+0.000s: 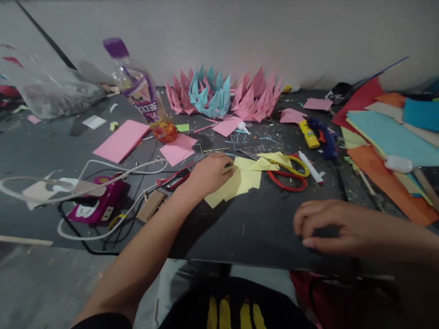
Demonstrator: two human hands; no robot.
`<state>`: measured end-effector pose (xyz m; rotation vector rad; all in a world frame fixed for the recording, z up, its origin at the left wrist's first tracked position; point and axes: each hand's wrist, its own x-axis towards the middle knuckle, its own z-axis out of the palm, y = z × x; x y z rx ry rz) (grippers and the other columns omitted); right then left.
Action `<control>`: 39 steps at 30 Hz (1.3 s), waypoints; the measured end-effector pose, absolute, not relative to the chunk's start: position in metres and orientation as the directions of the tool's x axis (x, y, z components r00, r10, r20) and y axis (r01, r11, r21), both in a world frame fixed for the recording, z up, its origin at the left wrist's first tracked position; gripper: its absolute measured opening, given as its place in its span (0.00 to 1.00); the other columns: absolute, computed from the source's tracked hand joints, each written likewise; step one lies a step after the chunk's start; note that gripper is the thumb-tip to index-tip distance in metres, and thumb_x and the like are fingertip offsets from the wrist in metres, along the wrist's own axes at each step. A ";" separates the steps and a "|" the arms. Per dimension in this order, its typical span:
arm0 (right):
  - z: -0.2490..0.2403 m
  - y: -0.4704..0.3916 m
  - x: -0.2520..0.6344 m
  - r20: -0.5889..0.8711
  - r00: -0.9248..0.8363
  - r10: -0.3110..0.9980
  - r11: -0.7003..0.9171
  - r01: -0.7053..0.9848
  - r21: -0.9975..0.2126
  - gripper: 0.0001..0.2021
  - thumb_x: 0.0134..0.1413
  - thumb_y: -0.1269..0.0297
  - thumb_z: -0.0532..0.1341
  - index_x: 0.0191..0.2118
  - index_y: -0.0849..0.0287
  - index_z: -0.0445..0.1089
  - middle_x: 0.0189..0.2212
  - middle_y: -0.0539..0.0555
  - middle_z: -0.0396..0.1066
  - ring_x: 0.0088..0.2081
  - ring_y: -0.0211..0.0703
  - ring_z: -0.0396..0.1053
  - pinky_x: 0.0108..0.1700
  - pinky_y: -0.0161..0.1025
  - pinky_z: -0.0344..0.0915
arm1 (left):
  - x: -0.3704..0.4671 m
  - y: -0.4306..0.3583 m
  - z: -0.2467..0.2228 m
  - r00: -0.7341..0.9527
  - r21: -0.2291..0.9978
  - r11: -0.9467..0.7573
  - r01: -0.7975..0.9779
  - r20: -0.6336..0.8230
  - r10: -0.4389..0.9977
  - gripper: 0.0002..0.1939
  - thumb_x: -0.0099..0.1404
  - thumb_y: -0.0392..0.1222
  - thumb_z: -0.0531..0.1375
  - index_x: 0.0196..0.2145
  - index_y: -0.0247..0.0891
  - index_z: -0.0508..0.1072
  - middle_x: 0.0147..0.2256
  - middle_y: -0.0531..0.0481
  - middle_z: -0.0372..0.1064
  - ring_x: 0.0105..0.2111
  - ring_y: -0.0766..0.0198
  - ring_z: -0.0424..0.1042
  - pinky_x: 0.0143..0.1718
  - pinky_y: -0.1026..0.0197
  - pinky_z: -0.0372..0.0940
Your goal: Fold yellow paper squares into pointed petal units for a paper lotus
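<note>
My left hand (213, 171) rests on the left part of several overlapping yellow paper sheets (245, 176), palm down, with a gap between thumb and forefinger. I see nothing gripped in it, though its underside is hidden. A pair of scissors (291, 183) with red and yellow handles lies at the right end of the sheets, partly beneath yellow paper pieces (274, 161). Near the table's front, my right hand (325, 226) holds nothing; its fingers bend loosely, thumb apart. Beside my left wrist is a red and black utility knife (174, 179).
Pink (258, 98) and blue (210, 96) folded-paper pieces stand at the back. A drink bottle (146, 100) leans behind pink sheets (121, 140). A purple power strip (99, 201) with cables lies left. Glue stick (309, 135), blue glue gun (324, 139) and coloured paper (384, 137) lie right.
</note>
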<state>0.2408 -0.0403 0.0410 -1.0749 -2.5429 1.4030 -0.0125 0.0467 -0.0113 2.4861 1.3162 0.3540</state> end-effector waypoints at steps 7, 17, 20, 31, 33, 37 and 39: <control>0.046 -0.061 0.256 -0.623 -0.615 0.483 0.251 0.779 -0.574 0.14 0.34 0.81 0.60 0.27 0.53 0.71 0.33 0.52 0.70 0.34 0.46 0.69 0.30 0.35 0.61 | -0.012 0.046 -0.013 0.541 0.387 -0.512 0.767 0.038 0.840 0.12 0.62 0.44 0.55 0.39 0.36 0.72 0.42 0.43 0.70 0.42 0.54 0.68 0.42 0.54 0.64; 0.024 -0.022 0.245 -0.453 -0.714 0.534 0.213 0.632 -0.745 0.08 0.51 0.63 0.59 0.27 0.57 0.74 0.27 0.51 0.73 0.30 0.41 0.69 0.32 0.36 0.59 | -0.010 0.043 -0.011 0.590 0.415 -0.520 0.746 -0.049 0.806 0.27 0.51 0.44 0.66 0.49 0.34 0.67 0.48 0.41 0.65 0.48 0.51 0.65 0.49 0.51 0.60; 0.019 -0.010 0.224 -0.398 -0.712 0.579 0.297 0.638 -0.710 0.12 0.54 0.59 0.57 0.26 0.59 0.72 0.24 0.51 0.70 0.27 0.40 0.66 0.30 0.36 0.57 | -0.011 0.046 -0.013 0.579 0.472 -0.506 0.722 -0.011 0.816 0.27 0.52 0.39 0.65 0.49 0.33 0.66 0.46 0.42 0.67 0.47 0.53 0.66 0.48 0.53 0.62; -0.022 0.004 0.193 -0.113 -0.368 0.923 0.059 0.425 -0.903 0.14 0.47 0.53 0.62 0.25 0.59 0.63 0.22 0.48 0.63 0.24 0.36 0.59 0.26 0.35 0.55 | -0.014 0.046 -0.007 0.482 0.550 -0.459 0.697 0.115 0.869 0.19 0.56 0.36 0.62 0.46 0.38 0.68 0.42 0.46 0.71 0.41 0.58 0.70 0.43 0.56 0.64; -0.025 0.005 0.190 -0.092 -0.261 0.961 -0.008 0.305 -0.952 0.15 0.43 0.53 0.64 0.30 0.59 0.64 0.27 0.50 0.66 0.26 0.37 0.61 0.27 0.35 0.58 | -0.009 0.040 -0.002 0.524 0.583 -0.499 0.641 0.142 0.840 0.20 0.55 0.36 0.63 0.46 0.39 0.68 0.43 0.47 0.71 0.41 0.59 0.70 0.43 0.57 0.64; -0.022 0.006 0.186 -0.094 -0.234 0.968 -0.042 0.220 -0.975 0.13 0.44 0.54 0.63 0.30 0.59 0.67 0.28 0.51 0.67 0.28 0.38 0.63 0.30 0.37 0.60 | 0.002 0.026 0.004 0.649 0.606 -0.594 0.529 0.162 0.743 0.22 0.54 0.35 0.64 0.48 0.39 0.67 0.45 0.46 0.70 0.44 0.59 0.69 0.46 0.56 0.63; -0.019 0.005 0.186 -0.089 -0.249 0.964 -0.026 0.246 -0.969 0.11 0.44 0.56 0.63 0.26 0.59 0.67 0.25 0.50 0.66 0.27 0.38 0.61 0.31 0.37 0.60 | 0.004 0.023 0.006 0.665 0.630 -0.591 0.504 0.154 0.731 0.22 0.55 0.35 0.64 0.48 0.39 0.67 0.46 0.46 0.70 0.46 0.59 0.68 0.48 0.56 0.63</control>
